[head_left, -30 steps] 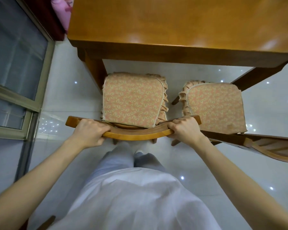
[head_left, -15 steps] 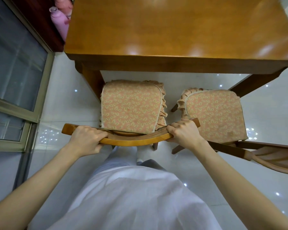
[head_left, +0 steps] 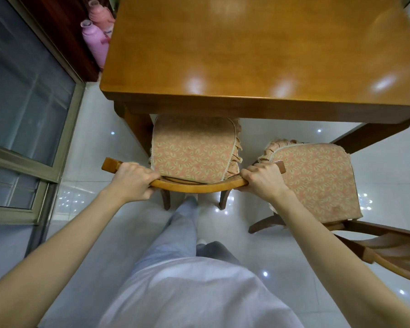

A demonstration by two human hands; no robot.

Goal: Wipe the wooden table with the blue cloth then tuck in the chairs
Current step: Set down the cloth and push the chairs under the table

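Wooden chair [head_left: 194, 187], top rail clasped by left hand [head_left: 131, 182] at 9 o'clock, right hand [head_left: 262, 179] at 3 o'clock, seat front under table [head_left: 246, 55] at 12 o'clock

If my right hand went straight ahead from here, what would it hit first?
Likely the wooden table's near edge; the right hand on the chair's top rail seems higher than the seat cushions, though depth is unclear.

We see a honey-orange table [head_left: 246, 55] with a glossy sheen, and the nearer chair [head_left: 199, 187] in the same amber wood. Its cushion [head_left: 189, 152] is salmon pink with a cream leaf print, as is the second cushion [head_left: 317, 183]. Our shirt [head_left: 194, 294] is white, our trousers [head_left: 180, 235] pale grey-blue, and the floor tiles [head_left: 92, 138] white. The bottles [head_left: 95, 43] are pink, the cabinet [head_left: 62, 24] dark reddish-brown.
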